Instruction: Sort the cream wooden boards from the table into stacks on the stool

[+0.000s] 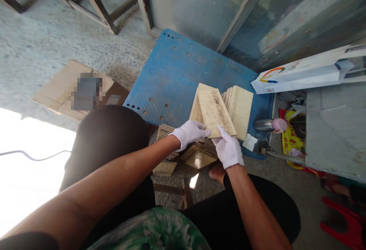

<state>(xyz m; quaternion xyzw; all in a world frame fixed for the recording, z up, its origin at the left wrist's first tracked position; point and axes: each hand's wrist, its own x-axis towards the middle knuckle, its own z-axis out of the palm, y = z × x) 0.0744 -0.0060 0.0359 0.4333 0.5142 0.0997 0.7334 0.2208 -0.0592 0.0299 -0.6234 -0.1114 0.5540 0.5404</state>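
Observation:
Both my hands wear white gloves. My right hand (228, 149) grips a thin cream rectangular panel (215, 110) by its near edge, thumb on top, fingers underneath. Dark specks run along the panel's right side. At the near left corner, my left hand (191, 133) is closed with its thumb against the panel; the fingertips are partly hidden. Another panel (196, 109) shows behind the held one on the left. To the right, a leaning stack of similar panels (240, 108) rests on the blue plastic surface (177, 74).
More panels (200, 158), one glossy, lie below my hands. A white paper bag (300, 72), a steel flask with a pink lid (265, 125) and a white scrap (250, 142) are at right. A cardboard box (57, 89) sits left. A red stool (343, 223) stands lower right.

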